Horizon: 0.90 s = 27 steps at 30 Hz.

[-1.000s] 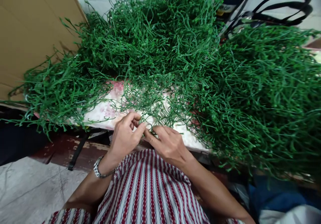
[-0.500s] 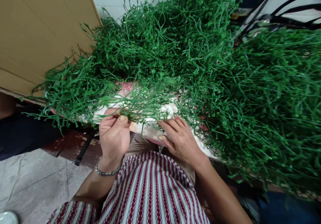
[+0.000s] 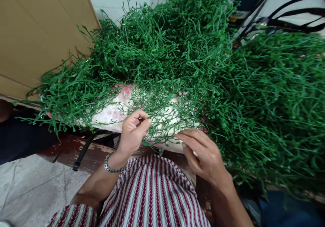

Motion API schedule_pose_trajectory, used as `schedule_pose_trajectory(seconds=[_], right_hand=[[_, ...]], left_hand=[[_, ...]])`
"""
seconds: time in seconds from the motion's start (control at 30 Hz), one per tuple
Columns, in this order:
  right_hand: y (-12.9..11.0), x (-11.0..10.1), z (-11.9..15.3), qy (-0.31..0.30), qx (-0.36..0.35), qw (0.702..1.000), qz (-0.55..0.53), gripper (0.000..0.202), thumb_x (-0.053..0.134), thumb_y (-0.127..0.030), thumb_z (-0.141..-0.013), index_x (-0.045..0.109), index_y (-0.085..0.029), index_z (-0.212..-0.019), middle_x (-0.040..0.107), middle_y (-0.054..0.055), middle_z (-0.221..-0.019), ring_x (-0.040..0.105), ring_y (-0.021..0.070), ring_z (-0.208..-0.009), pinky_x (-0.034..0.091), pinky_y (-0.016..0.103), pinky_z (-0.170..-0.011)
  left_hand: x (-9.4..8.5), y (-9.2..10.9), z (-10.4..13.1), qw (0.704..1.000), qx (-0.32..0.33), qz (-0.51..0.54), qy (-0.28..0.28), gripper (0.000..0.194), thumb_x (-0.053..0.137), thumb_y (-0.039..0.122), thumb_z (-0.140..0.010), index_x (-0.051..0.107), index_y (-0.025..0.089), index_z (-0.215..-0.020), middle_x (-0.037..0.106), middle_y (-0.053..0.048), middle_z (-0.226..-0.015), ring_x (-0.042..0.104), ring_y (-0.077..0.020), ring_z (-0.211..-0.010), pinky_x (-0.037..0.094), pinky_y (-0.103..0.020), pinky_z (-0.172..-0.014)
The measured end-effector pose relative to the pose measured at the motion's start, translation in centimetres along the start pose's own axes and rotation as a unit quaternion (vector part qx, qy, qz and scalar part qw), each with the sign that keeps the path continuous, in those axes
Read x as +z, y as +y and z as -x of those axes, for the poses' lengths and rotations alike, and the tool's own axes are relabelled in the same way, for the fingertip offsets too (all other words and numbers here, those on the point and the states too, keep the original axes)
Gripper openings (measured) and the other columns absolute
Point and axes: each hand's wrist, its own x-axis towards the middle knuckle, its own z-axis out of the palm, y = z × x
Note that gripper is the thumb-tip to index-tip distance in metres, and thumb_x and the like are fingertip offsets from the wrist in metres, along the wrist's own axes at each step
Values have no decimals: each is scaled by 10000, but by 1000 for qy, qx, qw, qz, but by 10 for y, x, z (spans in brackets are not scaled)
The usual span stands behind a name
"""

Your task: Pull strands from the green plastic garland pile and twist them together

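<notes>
In the head view, my left hand sits at the near edge of a loose scatter of green stems, thumb and forefinger narrowed to a pinch; I cannot tell whether a stem is caught between the tips. My right hand lies lower and to the right, its fingers side by side and reaching to the scatter's edge, the thumb below them. Whether it grips anything, I cannot tell.

The scatter rests on a pale, pink-patched cloth in front of me, with a tall heap behind it and another thick heap on my right.

To handle these well, I judge, I should pinch lightly near one end, since stems this thin look easy to crush. They cross one another, so a slow draw along the stem's own line should free it better than a tug.
</notes>
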Motion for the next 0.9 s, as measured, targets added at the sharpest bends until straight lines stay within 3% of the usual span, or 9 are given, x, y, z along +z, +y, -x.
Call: schedule_pose_trajectory(seconds=[0.1, 0.2, 0.27, 0.4, 0.47, 0.6, 0.7, 0.8, 0.9], right_hand=[[-8, -14, 4, 92, 7, 995, -29, 389, 514, 9, -717, 590, -173, -1053, 612, 58, -914, 582, 155, -816, 500, 308, -698], [-13, -22, -4, 135, -14, 991, -12, 409, 540, 8, -710, 591, -190, -1063, 615, 51, -905, 580, 156, -807, 496, 314, -702], [-13, -23, -15, 112, -32, 993, 27, 353, 565, -35, -732, 593, -190, -1048, 618, 59, -944, 571, 168, -850, 483, 337, -745], [-4, -18, -32, -17, -30, 996, 86, 170, 553, -189, -811, 605, -164, -971, 610, 72, -956, 544, 186, -889, 443, 373, -796], [-1, -13, -34, -47, -31, 994, 93, 151, 535, -227, -829, 609, -162, -943, 601, 70, -964, 530, 190, -902, 429, 382, -812], [0, -8, -31, -45, -44, 993, 101, 163, 532, -255, -830, 599, -179, -958, 557, 76, -1125, 480, 224, -1027, 403, 409, -865], [1, -9, -30, -16, -40, 993, 112, 171, 496, -164, -835, 589, -180, -978, 582, 67, -1066, 490, 207, -1014, 405, 391, -857], [1, -13, -36, 3, -50, 991, 122, 163, 504, -144, -827, 595, -159, -961, 604, 49, -870, 515, 182, -905, 412, 369, -826], [-2, -18, -47, -19, -69, 988, 140, 127, 487, -151, -835, 609, -147, -871, 576, 38, -761, 498, 160, -789, 415, 362, -806]], left_hand=[[5, -9, 3, 996, 29, -75, -46, 136, 610, 227, -725, 503, 166, -668, 368, 52, -557, 261, -37, -432, 186, -165, -364], [8, -9, 8, 987, 55, -123, -89, 119, 587, 223, -746, 515, 164, -672, 394, 34, -600, 296, -52, -468, 216, -186, -395], [9, -7, 11, 982, 71, -134, -114, 114, 580, 224, -759, 533, 163, -675, 414, 20, -631, 333, -63, -503, 241, -197, -418], [8, -5, 16, 981, 83, -115, -136, 131, 592, 254, -771, 566, 167, -677, 418, 5, -647, 372, -81, -542, 251, -213, -431], [6, -7, 17, 983, 79, -96, -137, 132, 602, 257, -770, 573, 169, -676, 411, 7, -637, 367, -81, -537, 248, -214, -428], [3, -12, 16, 985, 78, -74, -132, 160, 603, 270, -773, 561, 167, -656, 400, 12, -615, 354, -81, -518, 256, -218, -428], [1, -9, 14, 981, 88, -115, -131, 181, 582, 285, -781, 543, 170, -647, 412, 9, -611, 382, -95, -531, 288, -223, -438], [5, 5, 14, 949, 167, -243, -109, 30, 545, 189, -785, 573, 180, -792, 521, -19, -753, 504, -137, -713, 421, -257, -628], [16, 21, 18, 867, 295, -389, -101, 274, 523, 102, -756, 554, 186, -1015, 572, -60, -974, 521, -195, -958, 408, -343, -874]])
